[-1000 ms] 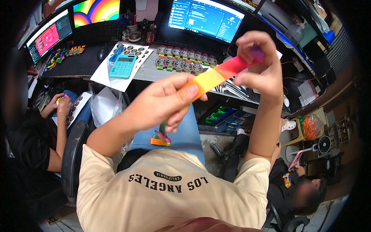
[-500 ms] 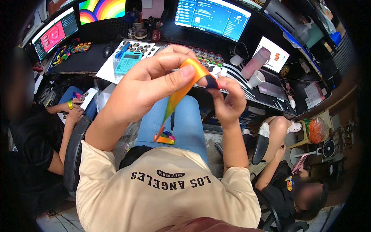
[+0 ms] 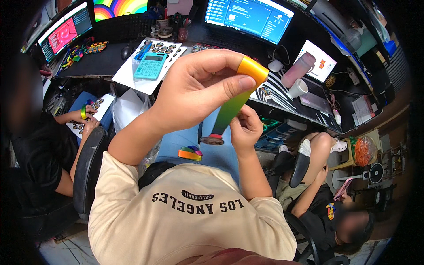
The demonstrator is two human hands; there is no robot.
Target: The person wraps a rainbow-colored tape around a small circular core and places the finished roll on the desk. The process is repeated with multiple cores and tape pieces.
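Observation:
My left hand [image 3: 198, 88] pinches a satin medal ribbon [image 3: 233, 106] between thumb and fingers. The ribbon folds over in yellow-orange at the fingertips and runs down through green. A round, dark bronze-coloured medal [image 3: 213, 140] hangs at its lower end, seen almost edge-on above my lap. My right hand [image 3: 247, 129] is closed just beside the ribbon's lower right edge; what its fingertips hold, if anything, is hidden. Another coiled rainbow ribbon [image 3: 190, 153] lies on my jeans.
On the desk are a teal calculator [image 3: 150, 66] on sheets of round stickers [image 3: 170, 47], a white cup [image 3: 298, 88], a pink tumbler [image 3: 300, 70] and a laptop [image 3: 311, 97]. One person [image 3: 44, 145] sits at left handling a sticker sheet; another [image 3: 327, 207] at right holds a phone.
My left hand has moved right with the ribbon, and the medal now shows hanging below. My right hand has dropped lower and left, away from the ribbon's dark part.

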